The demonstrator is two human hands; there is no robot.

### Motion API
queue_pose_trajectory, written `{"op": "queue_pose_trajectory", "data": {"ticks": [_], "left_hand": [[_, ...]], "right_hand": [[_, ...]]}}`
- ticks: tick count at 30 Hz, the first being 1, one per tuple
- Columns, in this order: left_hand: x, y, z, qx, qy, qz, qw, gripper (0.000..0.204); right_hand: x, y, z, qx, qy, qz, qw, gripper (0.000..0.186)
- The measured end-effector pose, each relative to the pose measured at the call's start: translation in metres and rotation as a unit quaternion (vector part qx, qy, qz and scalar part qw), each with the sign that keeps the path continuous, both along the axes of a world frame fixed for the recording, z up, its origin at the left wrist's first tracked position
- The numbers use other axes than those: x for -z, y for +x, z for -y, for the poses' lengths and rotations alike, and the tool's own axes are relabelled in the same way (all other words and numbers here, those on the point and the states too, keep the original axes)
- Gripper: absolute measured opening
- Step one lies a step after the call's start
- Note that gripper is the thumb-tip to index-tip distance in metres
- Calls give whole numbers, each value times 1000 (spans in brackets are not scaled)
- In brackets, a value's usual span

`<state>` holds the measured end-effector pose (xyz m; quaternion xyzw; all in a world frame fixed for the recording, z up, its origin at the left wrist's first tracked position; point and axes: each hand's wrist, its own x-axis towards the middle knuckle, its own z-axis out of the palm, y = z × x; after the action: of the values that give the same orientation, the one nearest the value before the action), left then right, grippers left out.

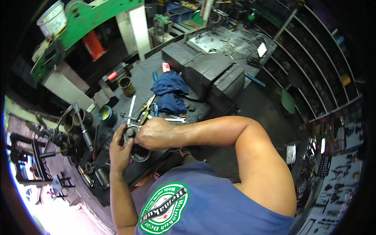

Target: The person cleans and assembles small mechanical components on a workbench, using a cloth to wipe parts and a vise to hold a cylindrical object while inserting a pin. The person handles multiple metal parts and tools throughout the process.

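Note:
My left hand (119, 152) is curled around one side of a small grey metal part (130, 132) with a rounded knob on it. Against its other side, my right hand (157, 134) is closed in a fist, hiding whatever its fingers grip. Just below both hands, a round container (141, 156) with dark contents shows at the bench edge. Beyond my right fist lie a combination wrench (177, 120) and yellow-handled pliers (147, 109). A blue cloth (170, 92) is bunched up farther back.
A big bench vise (209, 76) stands right of the cloth. An open blue tin (106, 114) and a brownish can (126, 87) sit behind my left hand. Tools and metal parts crowd the left side. The green press frame (90, 19) rises at the far left.

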<state>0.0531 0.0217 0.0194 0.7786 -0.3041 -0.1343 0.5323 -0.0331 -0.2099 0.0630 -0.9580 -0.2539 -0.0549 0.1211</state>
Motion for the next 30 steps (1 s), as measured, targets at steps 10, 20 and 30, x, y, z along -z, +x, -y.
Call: {"op": "queue_pose_trajectory", "data": {"ticks": [10, 20, 30], "left_hand": [[3, 1, -1, -3, -15, -3, 1000, 70], [10, 4, -4, 4, -25, -10, 1000, 65], [12, 7, -7, 9, -24, -10, 1000, 65]], "right_hand": [[-3, 0, -1, 12, 27, 1, 1000, 29], [11, 7, -1, 3, 44, 39, 998, 33], [17, 7, 3, -1, 50, 24, 998, 32]]}}
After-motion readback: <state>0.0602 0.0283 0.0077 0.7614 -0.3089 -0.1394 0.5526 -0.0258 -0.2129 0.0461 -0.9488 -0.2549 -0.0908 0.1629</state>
